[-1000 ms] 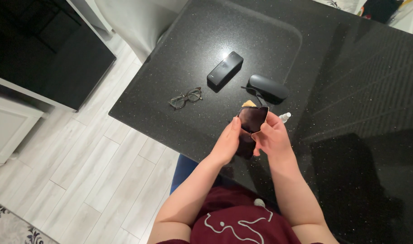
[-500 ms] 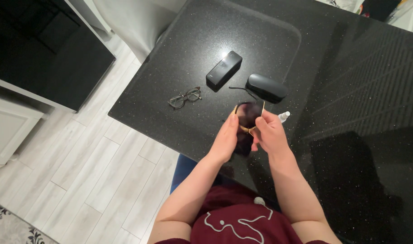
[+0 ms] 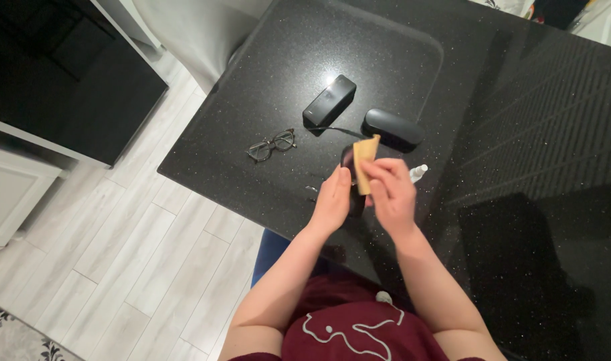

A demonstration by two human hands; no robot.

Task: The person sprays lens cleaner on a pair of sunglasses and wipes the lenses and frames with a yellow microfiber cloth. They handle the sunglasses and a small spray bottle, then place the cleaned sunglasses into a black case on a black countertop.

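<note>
From the head camera, the left hand (image 3: 332, 199) is curled around a dark-lensed pair of sunglasses (image 3: 349, 175), gripping them from the side, while the right hand (image 3: 389, 190) pinches a small tan cleaning cloth (image 3: 364, 162) between thumb and fingers, its upper corner sticking up past the fingertips. Both are held just above the glossy black speckled desk (image 3: 506, 134). Just beyond the right hand lies a black oval glasses case (image 3: 392, 129); to its outer side, almost touching, is a small white spray bottle (image 3: 418, 173). Beyond the left hand sits a black rectangular box (image 3: 329, 101), and further to that hand's outer side a thin-framed clear pair of spectacles (image 3: 271, 144). The sunglasses look light, rigid and scratch-prone, best held by the frame edge; the cloth looks soft and limp.
</note>
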